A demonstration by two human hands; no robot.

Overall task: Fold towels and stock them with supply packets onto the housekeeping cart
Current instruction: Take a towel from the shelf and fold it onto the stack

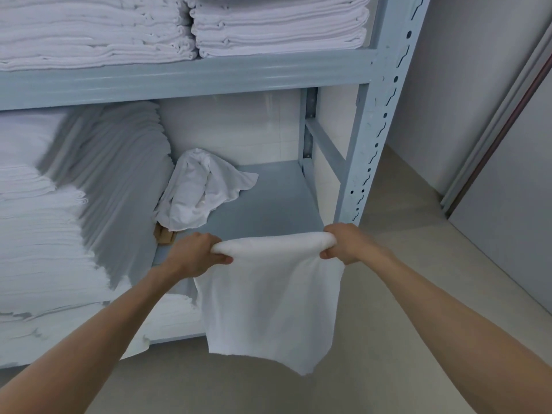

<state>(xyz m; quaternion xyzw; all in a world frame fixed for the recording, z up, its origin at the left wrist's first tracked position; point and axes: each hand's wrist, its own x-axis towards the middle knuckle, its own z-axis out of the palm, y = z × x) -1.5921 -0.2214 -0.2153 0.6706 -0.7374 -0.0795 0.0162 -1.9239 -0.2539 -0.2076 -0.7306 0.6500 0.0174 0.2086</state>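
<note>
A white towel (271, 300) is gripped at its top corners by the left hand (194, 253) and right hand (346, 242) — fingers curled round the edge. Beyond the hands, a crumpled cloth (200, 189) is seen on the shelf (268, 201).

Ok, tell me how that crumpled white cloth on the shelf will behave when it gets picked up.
The crumpled cloth sits in soft folds with one corner trailing flat on the shelf, so it will probably go limp and unfurl when lifted. It looks thinner than the towel hanging from the left hand and right hand, so likely light. It should not roll.
</note>
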